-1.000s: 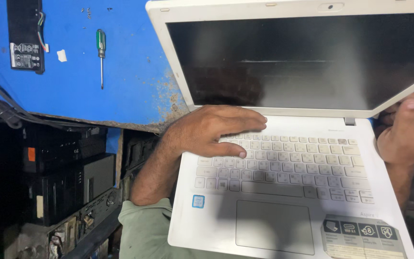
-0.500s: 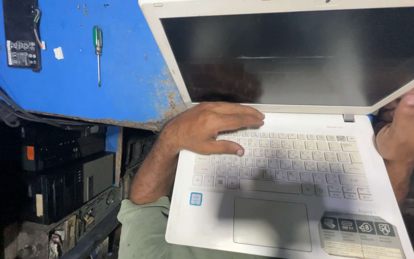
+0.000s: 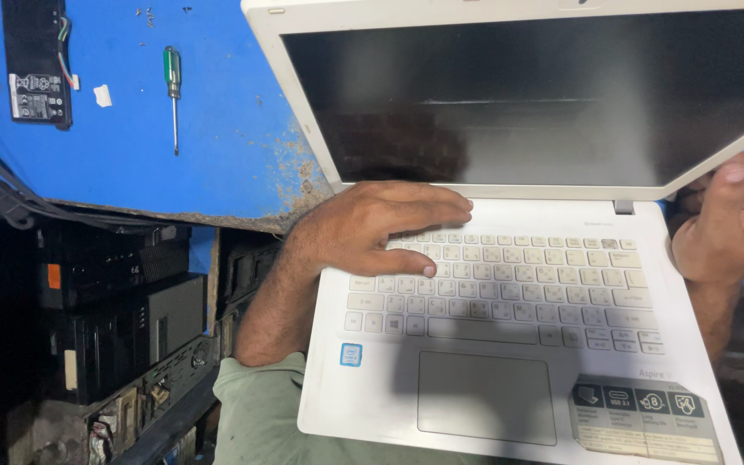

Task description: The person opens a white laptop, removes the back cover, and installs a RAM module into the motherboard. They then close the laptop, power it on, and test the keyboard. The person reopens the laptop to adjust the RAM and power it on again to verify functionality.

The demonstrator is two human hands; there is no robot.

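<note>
An open white laptop [image 3: 510,396] rests partly on my lap and against the edge of a blue worktable [image 3: 217,138]. Its screen [image 3: 527,95] is dark. My left hand [image 3: 381,228] lies flat on the top-left of the keyboard [image 3: 518,288], fingers stretched toward the hinge. My right hand [image 3: 725,228] grips the laptop's right edge near the hinge, thumb up against the lid's lower right corner.
On the blue worktable lie a green-handled screwdriver [image 3: 171,90], a black battery pack [image 3: 36,65] with wires, a small white scrap [image 3: 102,95] and a few tiny screws [image 3: 146,13]. Black equipment boxes [image 3: 114,319] are stacked under the table at left, with cables [image 3: 2,202] hanging.
The laptop has shifted slightly left and up in view. Both hands keep the same hold on it.
</note>
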